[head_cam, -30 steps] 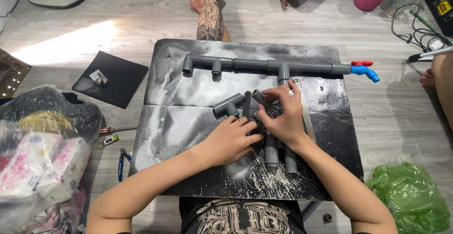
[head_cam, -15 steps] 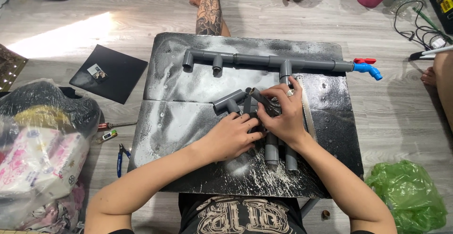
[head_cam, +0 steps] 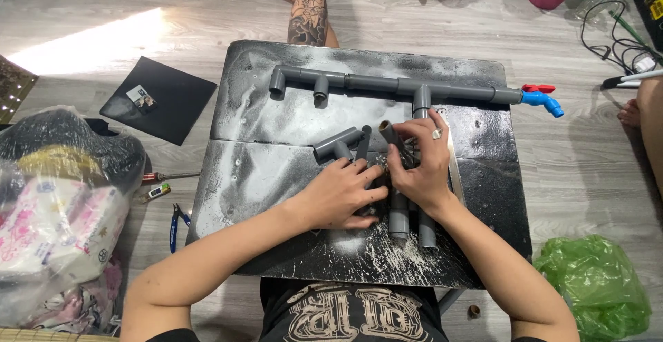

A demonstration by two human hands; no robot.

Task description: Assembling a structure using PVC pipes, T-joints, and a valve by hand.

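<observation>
On a black, dust-streaked board (head_cam: 262, 176) lie grey plastic pipes. A long assembled run of pipe (head_cam: 387, 85) with elbows and tees crosses the far side and ends in a blue tap with a red handle (head_cam: 542, 98) at the right. In the middle sits a loose cluster of short grey pipe pieces and fittings (head_cam: 338, 143). My left hand (head_cam: 342, 196) rests on this cluster, fingers curled over a piece. My right hand (head_cam: 421, 162), wearing a ring, grips a short pipe stub (head_cam: 388, 132) that points up and left. Two more pipe ends (head_cam: 409, 223) stick out below my hands.
A person's tattooed leg (head_cam: 307, 7) is beyond the board; another person's leg (head_cam: 649, 118) at the right. Left: a black sheet (head_cam: 160, 100), pliers (head_cam: 175, 223), a screwdriver (head_cam: 166, 176), bulging plastic bags (head_cam: 55, 204). A green bag (head_cam: 597, 287) lies lower right, cables (head_cam: 618, 38) upper right.
Both hands stay on the pipe cluster with only small finger shifts. The view has drifted slightly; nothing was picked up or put down.
</observation>
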